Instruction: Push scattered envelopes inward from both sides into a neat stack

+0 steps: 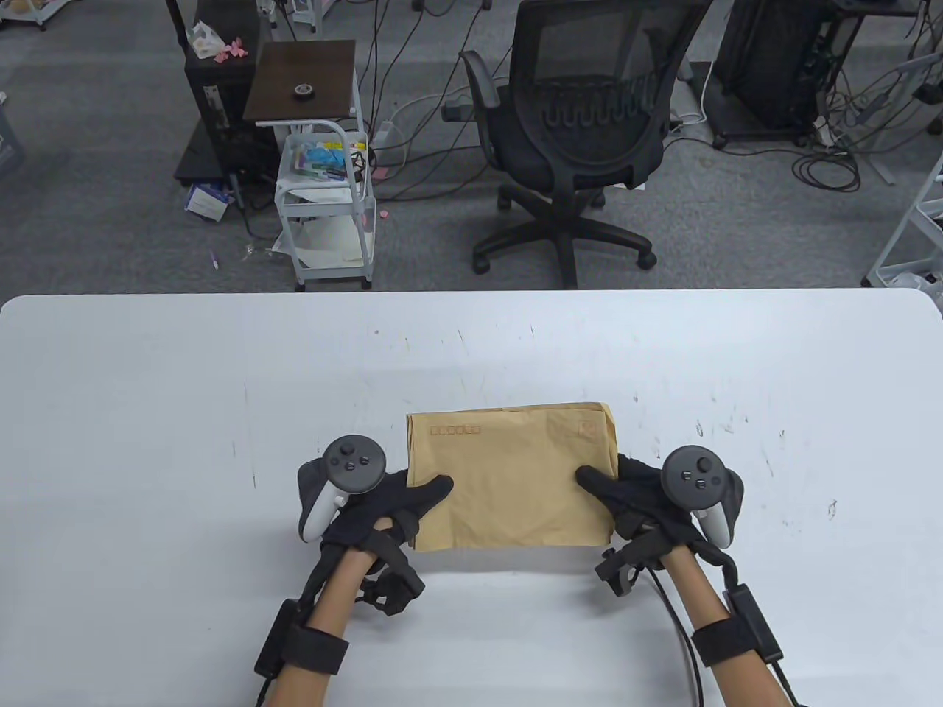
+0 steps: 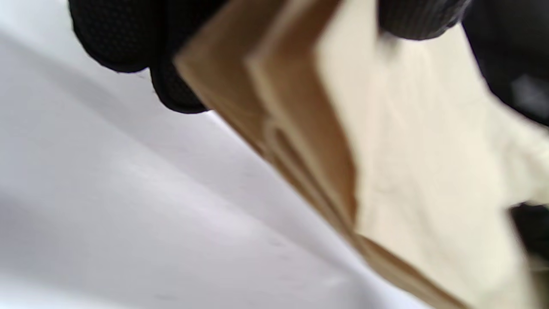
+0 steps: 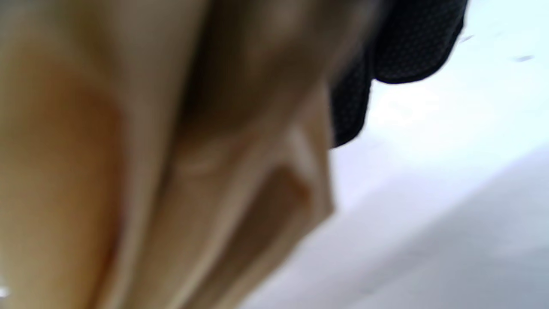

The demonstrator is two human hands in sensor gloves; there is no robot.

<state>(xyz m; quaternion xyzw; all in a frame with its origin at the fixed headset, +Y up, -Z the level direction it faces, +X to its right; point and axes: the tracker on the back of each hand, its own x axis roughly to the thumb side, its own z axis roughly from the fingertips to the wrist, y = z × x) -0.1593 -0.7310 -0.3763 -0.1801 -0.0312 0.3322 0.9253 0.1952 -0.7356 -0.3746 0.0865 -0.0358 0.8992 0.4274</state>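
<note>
On the white table [image 1: 221, 412], left hand [image 1: 383, 504] and right hand [image 1: 637, 497] grip stacked envelopes [image 1: 512, 479]

Both hands are wearing black mesh-textured sensor gloves, left hand [image 1: 383, 508], right hand [image 1: 648, 501]. Each back is carrying a grey tracker with dark round button face. Black straps are circling both forearms, holding small black boxes; thin black cables are running along the wrists.

A white table [image 1: 221, 412] carries a stack of brown envelopes [image 1: 508, 479].
</note>
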